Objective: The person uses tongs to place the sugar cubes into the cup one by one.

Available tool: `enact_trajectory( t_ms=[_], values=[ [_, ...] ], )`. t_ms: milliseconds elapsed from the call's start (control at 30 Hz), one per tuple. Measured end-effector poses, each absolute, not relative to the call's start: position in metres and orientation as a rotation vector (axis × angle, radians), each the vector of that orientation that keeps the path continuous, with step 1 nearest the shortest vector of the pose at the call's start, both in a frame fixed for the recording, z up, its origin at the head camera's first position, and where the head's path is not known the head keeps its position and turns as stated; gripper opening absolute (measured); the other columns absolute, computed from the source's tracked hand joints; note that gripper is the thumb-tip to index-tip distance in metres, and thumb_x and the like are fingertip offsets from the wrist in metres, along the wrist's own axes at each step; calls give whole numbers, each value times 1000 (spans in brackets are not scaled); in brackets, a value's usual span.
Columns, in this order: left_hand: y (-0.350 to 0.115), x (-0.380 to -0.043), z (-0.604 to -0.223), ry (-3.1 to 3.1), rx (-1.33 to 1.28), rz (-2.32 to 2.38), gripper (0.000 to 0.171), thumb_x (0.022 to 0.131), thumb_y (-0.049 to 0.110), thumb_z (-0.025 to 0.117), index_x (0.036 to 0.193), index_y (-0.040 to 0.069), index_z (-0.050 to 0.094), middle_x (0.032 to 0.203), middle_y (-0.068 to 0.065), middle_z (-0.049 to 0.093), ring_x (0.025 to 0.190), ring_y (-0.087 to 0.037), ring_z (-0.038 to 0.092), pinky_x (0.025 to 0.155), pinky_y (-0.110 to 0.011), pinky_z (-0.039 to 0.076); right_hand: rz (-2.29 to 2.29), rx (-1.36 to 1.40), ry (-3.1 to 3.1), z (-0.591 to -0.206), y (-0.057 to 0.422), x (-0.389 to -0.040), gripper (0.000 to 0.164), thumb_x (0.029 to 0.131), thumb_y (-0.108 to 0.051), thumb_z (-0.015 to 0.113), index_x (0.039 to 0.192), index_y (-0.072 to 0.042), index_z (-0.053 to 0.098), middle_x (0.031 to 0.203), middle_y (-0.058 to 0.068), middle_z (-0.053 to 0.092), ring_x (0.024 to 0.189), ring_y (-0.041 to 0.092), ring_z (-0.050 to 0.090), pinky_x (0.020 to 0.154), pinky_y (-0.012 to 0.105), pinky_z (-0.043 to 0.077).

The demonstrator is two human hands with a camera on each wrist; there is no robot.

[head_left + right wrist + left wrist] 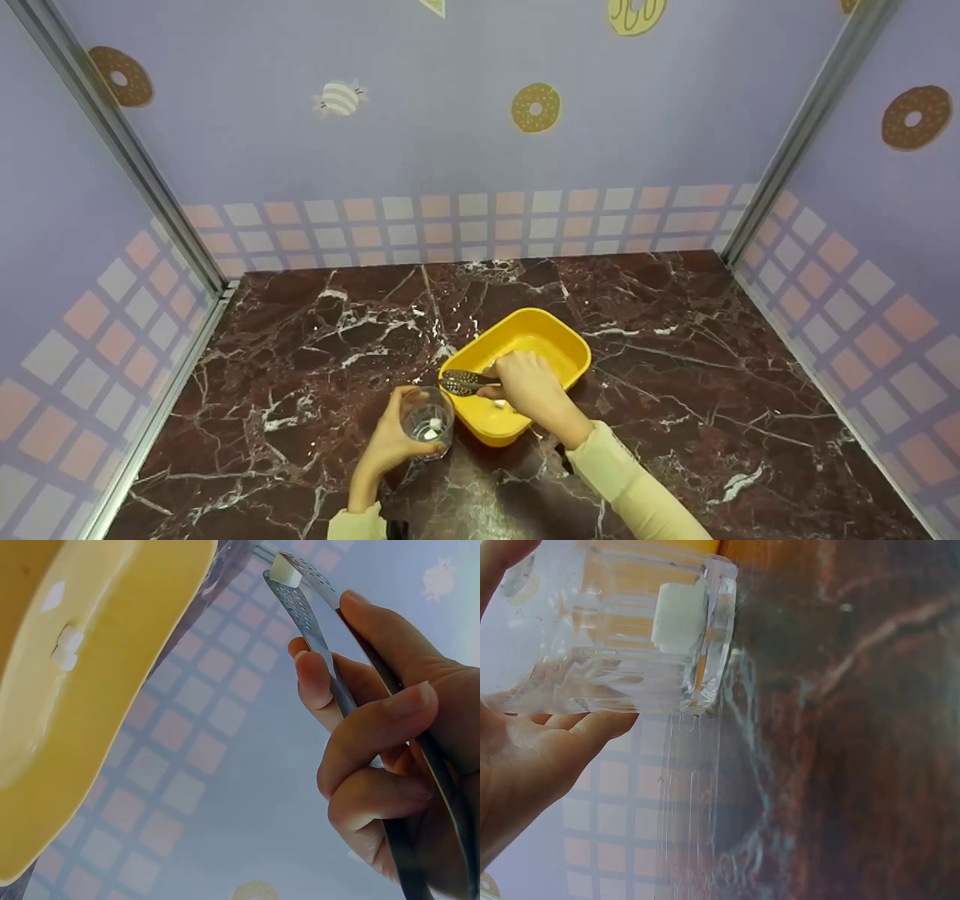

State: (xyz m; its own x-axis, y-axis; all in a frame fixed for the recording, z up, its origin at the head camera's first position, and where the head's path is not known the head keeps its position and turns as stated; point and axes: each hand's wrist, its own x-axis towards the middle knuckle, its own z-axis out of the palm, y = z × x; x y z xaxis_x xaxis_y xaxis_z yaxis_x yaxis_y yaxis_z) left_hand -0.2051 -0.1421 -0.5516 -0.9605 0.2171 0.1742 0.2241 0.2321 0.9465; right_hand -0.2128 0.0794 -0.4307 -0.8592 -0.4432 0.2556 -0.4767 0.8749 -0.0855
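My left hand grips a clear drinking glass around its side, in front of the yellow basin's left end. White cubes lie at the bottom of the glass. Above the yellow basin, my right hand holds metal tongs with perforated tips. Pinched between those tips is one white cube, seen in the right wrist view. The tips are near the basin's left rim, close to the glass. More white cubes lie inside the basin.
The dark red marbled tabletop spreads around the basin and glass. Small white specks dot it behind the glass. A lilac back wall with doughnut pictures and a checked border closes off the rear, and side walls stand left and right.
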Motion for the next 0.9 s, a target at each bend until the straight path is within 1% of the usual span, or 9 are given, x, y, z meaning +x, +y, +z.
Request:
enact_trajectory(
  t_ms=[133, 233, 300, 433, 533, 767, 900],
  values=[
    [-142, -205, -551, -2454, -447, -1901, 84, 48, 1, 82, 119, 2, 37, 121, -20, 52, 117, -35, 46, 104, -49, 33, 229, 704, -2834, -430, 74, -211, 24, 71, -41, 68, 59, -21, 62, 52, -6, 53, 47, 15, 47, 37, 26, 30],
    [-142, -205, -551, -2446, -450, -1918, 84, 48, -1, 81, 119, 2, 37, 121, -21, 52, 117, -36, 46, 104, -49, 33, 240, 714, -2847, -430, 69, -208, 26, 71, -42, 68, 59, -21, 62, 52, -6, 51, 46, 14, 43, 37, 25, 28],
    [-142, -205, -551, -2448, -444, -1918, 83, 48, 0, 82, 119, 3, 37, 121, -21, 51, 117, -36, 46, 104, -49, 33, 231, 719, -2848, -431, 66, -207, 25, 71, -43, 67, 59, -21, 63, 52, -6, 53, 45, 14, 43, 37, 25, 29],
    [-141, -204, -551, -2460, -432, -1894, 84, 48, 4, 83, 118, 6, 38, 121, -20, 52, 117, -35, 46, 104, -48, 34, 214, 724, -2833, -434, 61, -206, 22, 70, -43, 68, 62, -22, 67, 55, -5, 58, 47, 15, 49, 36, 27, 33],
    [-142, -204, -550, -2461, -437, -1884, 85, 47, 6, 84, 118, 5, 38, 121, -20, 53, 115, -35, 47, 103, -49, 34, 215, 718, -2829, -437, 59, -206, 20, 69, -43, 69, 64, -23, 68, 57, -4, 61, 48, 16, 51, 36, 27, 35],
    [-142, -204, -550, -2454, -434, -1891, 86, 47, 5, 84, 119, 4, 38, 120, -21, 53, 115, -35, 47, 102, -50, 34, 219, 713, -2860, -441, 55, -207, 20, 70, -45, 67, 69, -25, 70, 61, -4, 63, 48, 16, 50, 36, 28, 34],
    [-142, -204, -551, -2439, -443, -1898, 86, 47, 3, 84, 119, 2, 37, 118, -22, 53, 113, -36, 48, 101, -51, 35, 236, 723, -2855, -443, 53, -207, 22, 69, -45, 68, 66, -23, 68, 59, -4, 61, 49, 16, 49, 36, 28, 34]
  ],
)
